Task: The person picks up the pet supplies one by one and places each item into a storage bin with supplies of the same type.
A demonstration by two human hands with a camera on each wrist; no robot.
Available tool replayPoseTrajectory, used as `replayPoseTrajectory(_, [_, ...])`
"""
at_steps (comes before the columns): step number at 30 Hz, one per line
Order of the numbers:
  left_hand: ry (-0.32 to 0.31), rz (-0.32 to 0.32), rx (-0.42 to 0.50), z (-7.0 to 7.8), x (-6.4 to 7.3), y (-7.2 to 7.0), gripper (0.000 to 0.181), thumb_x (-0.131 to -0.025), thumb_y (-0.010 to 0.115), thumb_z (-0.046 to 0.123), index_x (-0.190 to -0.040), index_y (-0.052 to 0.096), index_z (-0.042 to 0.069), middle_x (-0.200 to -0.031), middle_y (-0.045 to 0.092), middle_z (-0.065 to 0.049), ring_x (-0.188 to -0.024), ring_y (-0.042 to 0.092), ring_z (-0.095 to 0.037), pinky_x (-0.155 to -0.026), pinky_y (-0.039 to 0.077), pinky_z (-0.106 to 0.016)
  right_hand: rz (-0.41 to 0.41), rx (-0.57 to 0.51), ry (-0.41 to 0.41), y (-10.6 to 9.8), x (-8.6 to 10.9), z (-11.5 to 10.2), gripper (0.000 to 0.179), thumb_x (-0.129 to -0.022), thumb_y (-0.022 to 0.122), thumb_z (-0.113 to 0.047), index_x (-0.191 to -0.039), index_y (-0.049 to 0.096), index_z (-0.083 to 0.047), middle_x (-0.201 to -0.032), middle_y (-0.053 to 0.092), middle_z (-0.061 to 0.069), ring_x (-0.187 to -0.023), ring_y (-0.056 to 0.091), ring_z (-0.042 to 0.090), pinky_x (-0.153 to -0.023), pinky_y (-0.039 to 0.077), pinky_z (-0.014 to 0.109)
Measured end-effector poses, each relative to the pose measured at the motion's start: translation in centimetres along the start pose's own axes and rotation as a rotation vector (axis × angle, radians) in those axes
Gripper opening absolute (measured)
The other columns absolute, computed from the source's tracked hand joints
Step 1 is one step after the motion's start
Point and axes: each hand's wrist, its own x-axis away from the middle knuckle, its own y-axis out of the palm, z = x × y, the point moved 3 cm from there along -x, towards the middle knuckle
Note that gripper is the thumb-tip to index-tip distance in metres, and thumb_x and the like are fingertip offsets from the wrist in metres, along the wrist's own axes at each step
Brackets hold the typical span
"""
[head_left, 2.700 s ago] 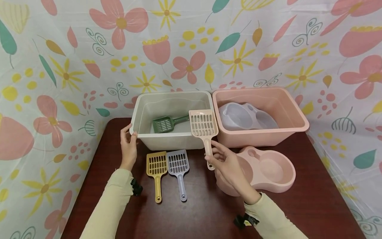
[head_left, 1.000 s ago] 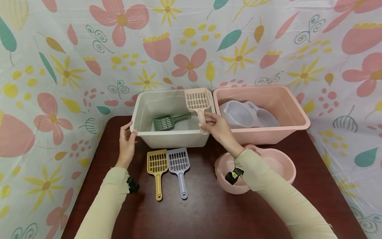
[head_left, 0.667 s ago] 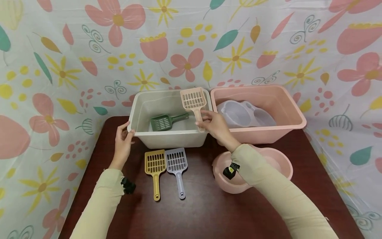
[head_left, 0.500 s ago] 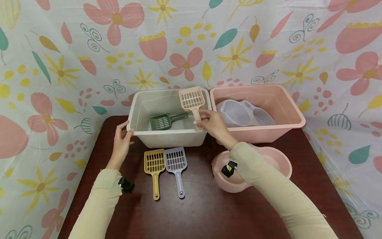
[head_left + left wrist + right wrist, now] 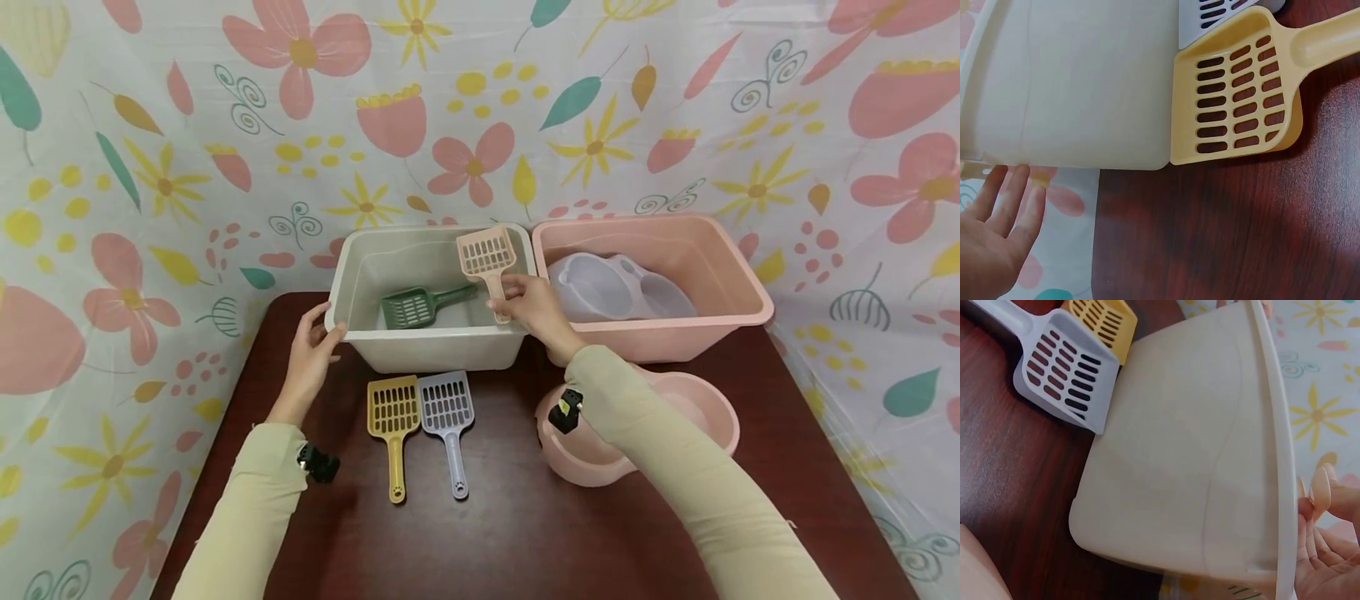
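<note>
My left hand (image 5: 303, 362) holds the front left corner of an off-white litter box (image 5: 427, 350), thumb at the front rim and fingers at the side. The left wrist view shows its fingertips against the rim. With my right hand (image 5: 536, 312) I pinch the handle of a pale pink litter scoop (image 5: 486, 252), its slotted head raised over the box's right part. In the right wrist view, a bit of the handle shows between thumb and fingers, and the box hides the rest. A green litter scoop (image 5: 411, 308) lies inside the box.
A yellow scoop (image 5: 395, 408) and a lavender scoop (image 5: 447, 404) lie side by side before the box. To the right stands a pink litter box (image 5: 660, 337) holding a lavender double bowl (image 5: 600, 287). A pink double bowl (image 5: 705, 408) lies under my right forearm.
My right hand has carried the pale pink scoop from the front right rim back over the off-white box, then slightly left and down. My left hand has stayed at the corner.
</note>
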Motion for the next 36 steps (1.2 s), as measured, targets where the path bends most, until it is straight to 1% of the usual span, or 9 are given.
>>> replayPoseTrajectory(3, [-0.013,0.031,0.018,0.07,0.15,-0.06,0.061,-0.102,0.056,0.035,-0.155,0.032,0.022,-0.146,0.046,-0.015,-0.113,0.053,-0.019,-0.092,0.049,-0.042,0.007,0.005,0.005,0.18,-0.21,0.09,0.057,-0.090,0.075,-0.012,-0.140,0.052,0.003,-0.116,0.065,0.025,-0.097,0.067,0.033,-0.077,0.052,0.033])
replayPoseTrajectory(7, [-0.031,0.059,0.050,0.06,0.21,-0.24,0.061,-0.100,0.058,0.038,-0.154,0.036,0.022,-0.146,0.048,-0.015,-0.106,0.056,-0.013,-0.089,0.051,-0.038,0.016,-0.001,0.005,0.27,-0.28,0.12,0.056,-0.089,0.075,-0.012,-0.139,0.054,0.003,-0.115,0.066,0.024,-0.096,0.067,0.034,-0.075,0.052,0.033])
replayPoseTrajectory(10, [-0.037,0.052,0.053,-0.04,0.17,-0.29,0.061,-0.100,0.058,0.038,-0.154,0.035,0.021,-0.145,0.048,-0.016,-0.105,0.057,-0.012,-0.087,0.051,-0.034,0.012,-0.015,0.018,0.27,-0.22,0.18,0.057,-0.090,0.075,-0.012,-0.140,0.052,0.003,-0.115,0.065,0.025,-0.094,0.068,0.034,-0.075,0.053,0.033])
replayPoseTrajectory(14, [-0.046,0.049,0.054,-0.12,0.12,-0.21,0.061,-0.100,0.059,0.039,-0.154,0.036,0.022,-0.143,0.050,-0.014,-0.102,0.059,-0.011,-0.086,0.050,-0.033,0.006,-0.037,0.027,0.25,-0.16,0.37,0.059,-0.091,0.073,-0.013,-0.142,0.050,0.003,-0.116,0.064,0.025,-0.091,0.070,0.033,-0.074,0.054,0.034])
replayPoseTrajectory(20, [-0.043,0.049,0.058,-0.25,0.03,-0.02,0.061,-0.100,0.058,0.038,-0.155,0.034,0.024,-0.143,0.050,-0.013,-0.098,0.060,-0.005,-0.086,0.050,-0.034,0.034,-0.018,-0.031,0.20,-0.09,0.46,0.051,-0.093,0.071,-0.018,-0.137,0.056,0.004,-0.113,0.066,0.021,-0.088,0.069,0.029,-0.071,0.052,0.030])
replayPoseTrajectory(24, [-0.044,0.041,0.058,-0.42,0.08,-0.01,0.061,-0.101,0.057,0.036,-0.156,0.032,0.026,-0.143,0.049,-0.013,-0.101,0.058,-0.008,-0.088,0.050,-0.036,0.046,0.006,-0.084,0.22,0.08,0.46,0.048,-0.096,0.068,-0.021,-0.135,0.056,0.004,-0.110,0.067,0.020,-0.087,0.069,0.030,-0.070,0.054,0.032])
replayPoseTrajectory(28, [-0.039,0.040,0.058,-0.45,0.10,0.05,0.060,-0.102,0.056,0.035,-0.156,0.032,0.025,-0.143,0.048,-0.014,-0.111,0.056,-0.021,-0.088,0.050,-0.037,0.057,0.027,-0.083,0.28,0.31,0.61,0.050,-0.099,0.064,-0.029,-0.138,0.055,0.001,-0.113,0.066,0.017,-0.089,0.067,0.028,-0.074,0.054,0.036])
replayPoseTrajectory(31, [-0.028,0.047,0.053,-0.43,0.11,0.13,0.059,-0.102,0.056,0.036,-0.155,0.033,0.025,-0.141,0.049,-0.013,-0.113,0.055,-0.025,-0.088,0.050,-0.036,0.063,0.019,-0.080,0.30,0.44,0.73,0.050,-0.100,0.062,-0.031,-0.139,0.054,-0.001,-0.115,0.065,0.016,-0.091,0.066,0.026,-0.077,0.054,0.039])
replayPoseTrajectory(36, [-0.007,0.054,0.062,0.20,0.51,0.36,0.057,-0.103,0.054,0.035,-0.154,0.035,0.023,-0.139,0.049,-0.013,-0.110,0.053,-0.016,-0.087,0.049,-0.036,0.095,-0.023,-0.123,0.39,0.65,0.72,0.041,-0.101,0.060,-0.023,-0.135,0.057,0.000,-0.113,0.066,0.018,-0.093,0.066,0.030,-0.079,0.054,0.040])
